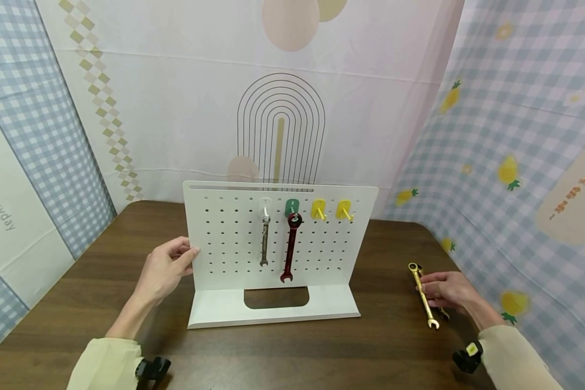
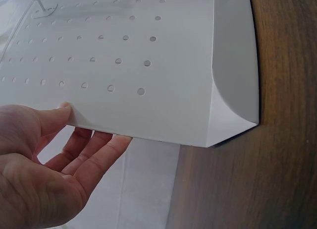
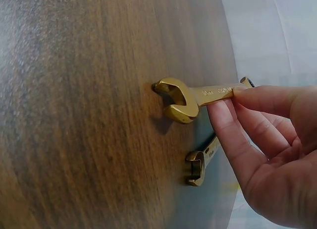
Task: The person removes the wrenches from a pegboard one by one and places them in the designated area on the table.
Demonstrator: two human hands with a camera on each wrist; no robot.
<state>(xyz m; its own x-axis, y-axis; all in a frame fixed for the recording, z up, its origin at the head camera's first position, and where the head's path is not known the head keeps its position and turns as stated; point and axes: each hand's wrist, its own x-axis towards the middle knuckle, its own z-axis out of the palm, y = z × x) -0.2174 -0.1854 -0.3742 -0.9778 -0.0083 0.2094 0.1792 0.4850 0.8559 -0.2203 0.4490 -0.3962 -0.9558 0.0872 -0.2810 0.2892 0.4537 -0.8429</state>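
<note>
My left hand [image 1: 168,269] holds the left edge of a white pegboard [image 1: 224,238], thumb on the front face and fingers behind, as the left wrist view shows. On the board a silver wrench [image 1: 265,241] hangs from a white hook [image 1: 265,205], and a dark red wrench [image 1: 290,249] from a green hook [image 1: 292,206]. At the right, my right hand [image 1: 448,291] pinches a gold wrench [image 1: 424,298] between thumb and fingers. A second gold wrench [image 3: 196,168] lies on the table beneath that hand, mostly hidden in the head view.
Two yellow hooks [image 1: 318,209] on the board's right side carry nothing. The board's foot has a rounded cutout and rests on the brown wooden table [image 1: 292,352]. Patterned cloths [image 1: 175,119] hang behind and at both sides of the table.
</note>
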